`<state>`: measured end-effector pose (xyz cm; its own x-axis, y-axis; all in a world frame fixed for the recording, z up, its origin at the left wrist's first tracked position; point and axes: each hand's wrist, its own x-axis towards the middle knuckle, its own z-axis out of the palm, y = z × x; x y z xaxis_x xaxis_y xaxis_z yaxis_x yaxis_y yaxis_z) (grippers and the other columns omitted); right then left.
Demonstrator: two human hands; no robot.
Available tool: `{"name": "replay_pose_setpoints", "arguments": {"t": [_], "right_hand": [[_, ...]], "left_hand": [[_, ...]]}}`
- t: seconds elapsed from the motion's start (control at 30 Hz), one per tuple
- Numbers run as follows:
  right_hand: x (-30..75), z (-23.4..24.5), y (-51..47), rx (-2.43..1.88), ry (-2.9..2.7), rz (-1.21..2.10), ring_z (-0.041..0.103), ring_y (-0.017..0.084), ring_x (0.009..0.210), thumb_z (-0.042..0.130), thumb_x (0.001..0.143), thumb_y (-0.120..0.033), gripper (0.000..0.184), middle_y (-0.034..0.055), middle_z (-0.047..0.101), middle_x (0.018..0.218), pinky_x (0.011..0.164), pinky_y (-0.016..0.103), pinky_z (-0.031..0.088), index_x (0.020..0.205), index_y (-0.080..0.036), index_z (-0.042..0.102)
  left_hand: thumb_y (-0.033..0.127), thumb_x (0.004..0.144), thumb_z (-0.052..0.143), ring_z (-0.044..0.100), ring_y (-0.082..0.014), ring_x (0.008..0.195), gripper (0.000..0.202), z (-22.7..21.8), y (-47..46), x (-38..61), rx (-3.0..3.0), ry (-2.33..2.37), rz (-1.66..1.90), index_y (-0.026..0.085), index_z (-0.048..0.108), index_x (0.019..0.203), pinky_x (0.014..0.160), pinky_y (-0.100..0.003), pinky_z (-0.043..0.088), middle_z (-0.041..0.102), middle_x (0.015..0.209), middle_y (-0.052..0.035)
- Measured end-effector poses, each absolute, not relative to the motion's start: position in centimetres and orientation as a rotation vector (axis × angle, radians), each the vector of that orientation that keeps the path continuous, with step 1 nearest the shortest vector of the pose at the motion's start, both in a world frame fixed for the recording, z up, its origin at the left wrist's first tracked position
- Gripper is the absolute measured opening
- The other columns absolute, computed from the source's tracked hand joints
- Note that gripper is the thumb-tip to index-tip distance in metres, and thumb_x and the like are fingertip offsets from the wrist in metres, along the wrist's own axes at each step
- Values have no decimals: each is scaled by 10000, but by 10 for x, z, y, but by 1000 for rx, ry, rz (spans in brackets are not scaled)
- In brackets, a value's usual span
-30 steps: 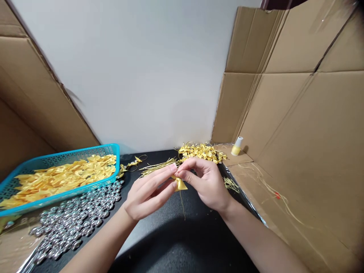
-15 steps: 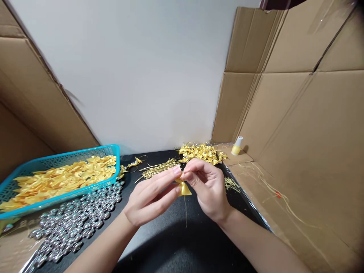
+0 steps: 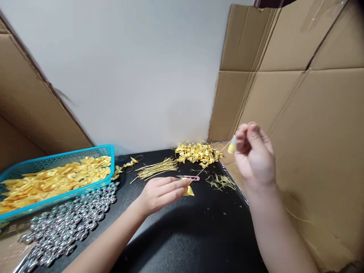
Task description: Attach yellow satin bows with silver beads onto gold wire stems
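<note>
Low over the black table, my left hand [image 3: 166,192] is closed on a small yellow satin ribbon bow [image 3: 189,190], whose lower part shows beneath the fingertips. A thin yellowish thread [image 3: 201,171] slants up from the bow toward my right hand [image 3: 256,151]. That hand is raised to the right, fingers pinched on the thread's far end. Just beyond the left fingertips lie thread snips [image 3: 195,178] with a pink handle, partly hidden by the hand. Gold ties [image 3: 159,168] lie in a bundle behind the left hand.
A blue basket [image 3: 112,163] of yellow ribbon pieces stands left, with many silvery beads [image 3: 71,223] before it. Finished-looking bows [image 3: 196,153] are heaped at the back. Thread scraps [image 3: 222,182] lie right of centre. A thread spool [image 3: 231,147] stands by the cardboard wall [image 3: 318,125].
My right hand has moved up and right, away from the bow, drawing the thread out. The left hand has stayed low with the bow. The pink snips have come into sight.
</note>
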<state>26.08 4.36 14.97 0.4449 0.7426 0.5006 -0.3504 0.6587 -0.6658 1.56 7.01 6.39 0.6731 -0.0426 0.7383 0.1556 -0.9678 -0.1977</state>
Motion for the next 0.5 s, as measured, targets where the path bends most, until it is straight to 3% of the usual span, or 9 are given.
{"name": "replay_pose_setpoints", "arguments": {"t": [0.13, 0.27, 0.4, 0.5], "right_hand": [[297, 150, 58, -473, -716, 680, 622, -8, 662, 735, 754, -252, 90, -75, 608, 712, 562, 26, 483, 742, -228, 650], [306, 148, 66, -596, -764, 739, 630, 26, 645, 749, 739, -324, 166, -66, 638, 768, 482, 87, 472, 790, -224, 627], [280, 141, 66, -707, -870, 803, 691, 82, 708, 732, 756, -358, 229, -1, 726, 894, 501, 132, 502, 819, -199, 580], [248, 127, 69, -786, -1058, 1038, 707, 116, 653, 753, 738, -377, 280, 35, 745, 780, 536, 178, 543, 800, -177, 568]], "left_hand": [[128, 951, 476, 717, -146, 841, 146, 52, 70, 22, -2746, -100, -1201, 147, 611, 1004, 717, -241, 586, 756, 1017, -107], [131, 953, 475, 710, -149, 858, 155, 46, 71, 27, -2763, -128, -1152, 149, 607, 1032, 713, -240, 583, 746, 1042, -110], [132, 968, 441, 684, -173, 991, 181, 30, 73, 20, -2803, -283, -1032, 151, 603, 1045, 821, -268, 575, 732, 1076, -110], [157, 986, 382, 670, -186, 1033, 239, 13, 73, 0, -2925, -485, -834, 155, 614, 1043, 848, -281, 567, 714, 1117, -117]]}}
